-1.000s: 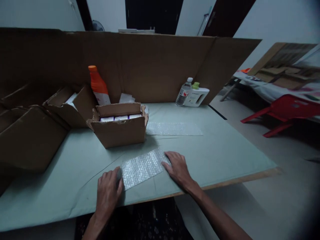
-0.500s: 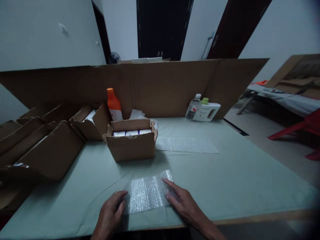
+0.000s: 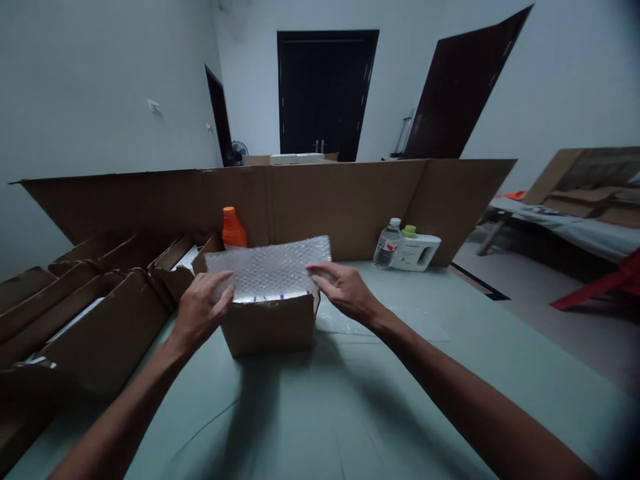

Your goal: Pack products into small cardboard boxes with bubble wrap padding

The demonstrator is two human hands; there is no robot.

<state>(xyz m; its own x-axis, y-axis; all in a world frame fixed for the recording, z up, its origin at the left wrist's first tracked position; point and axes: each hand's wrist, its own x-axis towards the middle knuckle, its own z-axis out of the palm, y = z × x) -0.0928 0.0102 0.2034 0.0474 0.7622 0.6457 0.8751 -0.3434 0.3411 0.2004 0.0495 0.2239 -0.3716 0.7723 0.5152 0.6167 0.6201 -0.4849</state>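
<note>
Standing up along the back of the green table (image 3: 450,373), a long cardboard wall (image 3: 350,200). Lying at the left, flat brown boxes (image 3: 100,327). Sitting in the middle, an open small box (image 3: 270,323) with white things inside. Holding a sheet of bubble wrap (image 3: 267,267) just over that box, left hand (image 3: 200,310) pinching one end and right hand (image 3: 345,290) pinching the other, both closed on it. Looks like the covering step. Next, probably: lower the sheet flat, press it in gently, keep both ends even.
</note>
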